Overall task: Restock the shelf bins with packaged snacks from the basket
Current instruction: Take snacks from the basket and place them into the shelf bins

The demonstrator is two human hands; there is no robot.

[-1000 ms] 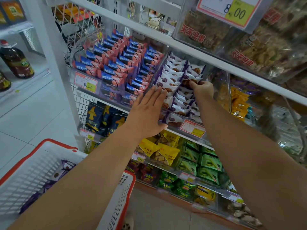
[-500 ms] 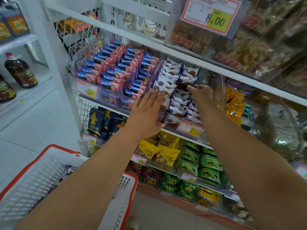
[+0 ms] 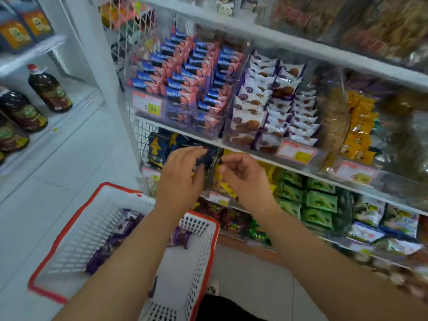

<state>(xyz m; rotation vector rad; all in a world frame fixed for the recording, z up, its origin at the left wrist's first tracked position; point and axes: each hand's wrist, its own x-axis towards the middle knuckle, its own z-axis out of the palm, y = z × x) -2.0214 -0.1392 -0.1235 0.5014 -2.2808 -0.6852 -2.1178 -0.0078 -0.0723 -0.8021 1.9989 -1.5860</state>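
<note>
Left hand (image 3: 179, 179) and right hand (image 3: 243, 179) hang loose-fingered, gripping nothing, near each other between the bin's (image 3: 234, 137) front edge and basket (image 3: 201, 228) rim

A pale tiled floor (image 3: 69, 172) lay at left. A white upright post (image 3: 102, 72) stood beside wire mesh (image 3: 125, 22), and dark bottles (image 3: 49, 89) lined a far-left side shelf (image 3: 76, 105).

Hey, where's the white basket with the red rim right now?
In the head view, the basket sits low and left of centre, under the left hand and forearm, in front of the shelves, with purple snack packs inside.
</note>
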